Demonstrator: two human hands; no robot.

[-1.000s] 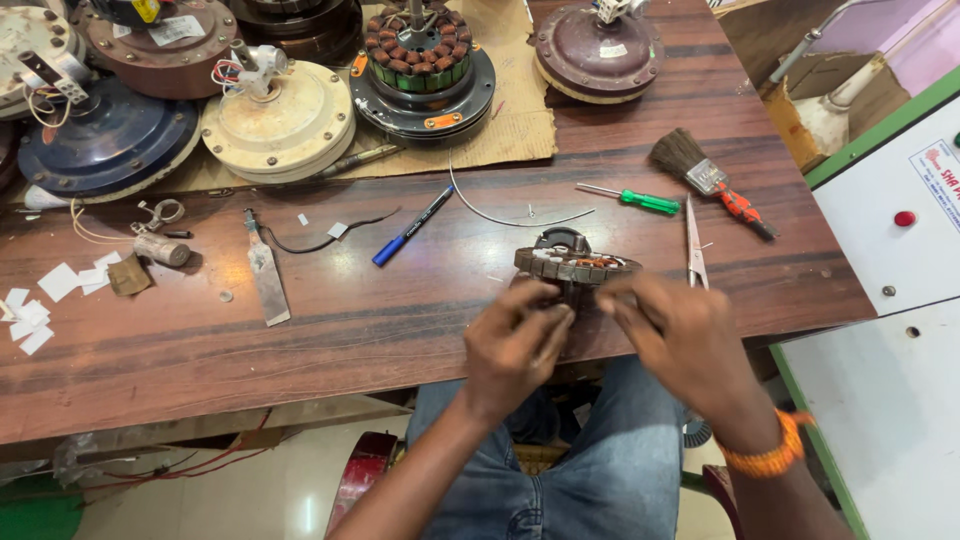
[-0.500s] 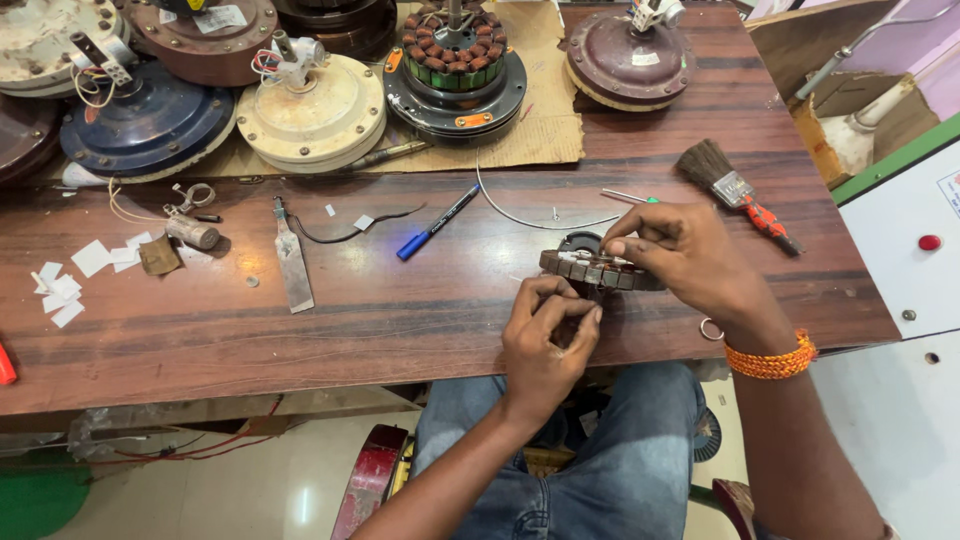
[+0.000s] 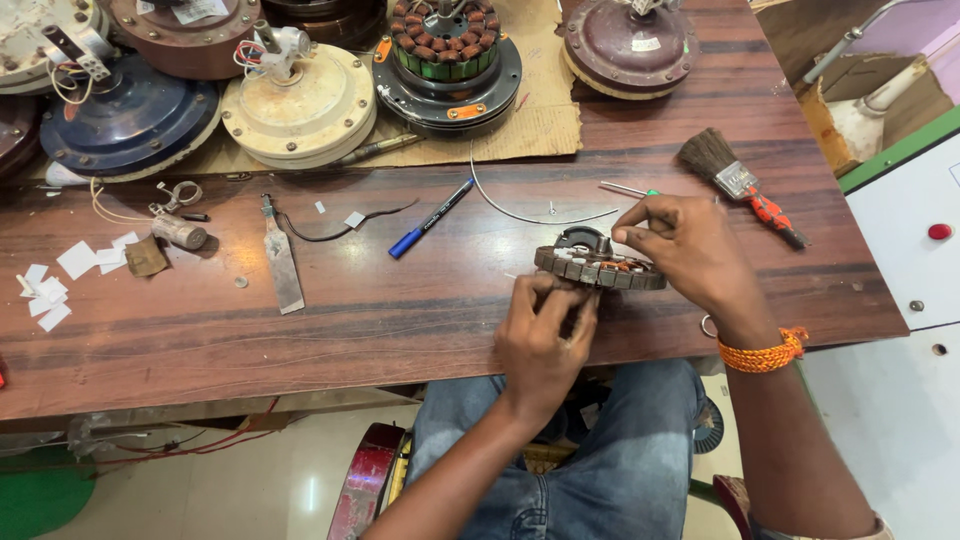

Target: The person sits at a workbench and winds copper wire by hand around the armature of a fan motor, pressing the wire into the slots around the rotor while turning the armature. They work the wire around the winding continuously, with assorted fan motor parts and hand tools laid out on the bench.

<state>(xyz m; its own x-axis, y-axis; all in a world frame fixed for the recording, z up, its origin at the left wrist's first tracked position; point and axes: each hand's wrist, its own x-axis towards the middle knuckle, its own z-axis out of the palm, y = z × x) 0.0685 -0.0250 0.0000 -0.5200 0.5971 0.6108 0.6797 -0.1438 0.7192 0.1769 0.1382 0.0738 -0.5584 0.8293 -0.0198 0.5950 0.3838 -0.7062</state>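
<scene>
At the near edge of the wooden table, the right hand had come up from beside the left hand onto the far rim of the round motor core, both hands gripping it closer to the brush.

Bare forearms, an orange thread band at the right wrist, blue jeans.
</scene>
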